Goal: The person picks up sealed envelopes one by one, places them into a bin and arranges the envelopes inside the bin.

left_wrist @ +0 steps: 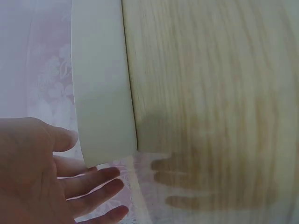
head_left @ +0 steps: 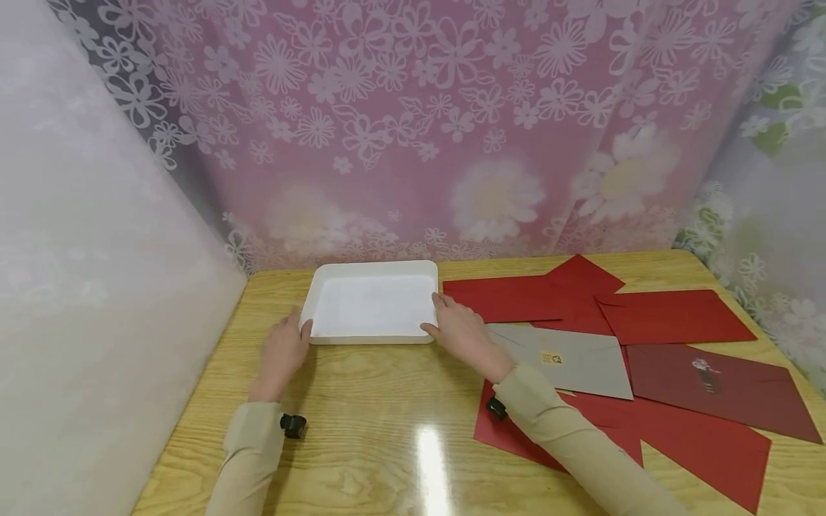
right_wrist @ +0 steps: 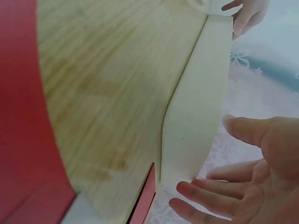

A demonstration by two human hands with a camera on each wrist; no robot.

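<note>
A shallow white rectangular tray [head_left: 371,340] lies flat near the back of the wooden table. My left hand [head_left: 284,351] holds its left end by the front corner. In the left wrist view that hand [left_wrist: 42,172] has its thumb at the rim and its index finger partly hidden behind the tray's wall [left_wrist: 103,84]. My right hand [head_left: 466,333] holds the opposite end, thumb over the rim near the front right corner. From the right wrist, its fingertips [right_wrist: 187,188] show against the end of the tray wall [right_wrist: 196,102]. Inside, the tray bears nothing.
Several red envelopes [head_left: 677,319] overlap on the right of the table [head_left: 361,430], with a grey envelope [head_left: 581,358] and a maroon envelope [head_left: 748,394] among them. My right forearm crosses over some. A pink flowered curtain [head_left: 387,143] hangs along the back edge; pale sheeting [head_left: 97,251] borders the left.
</note>
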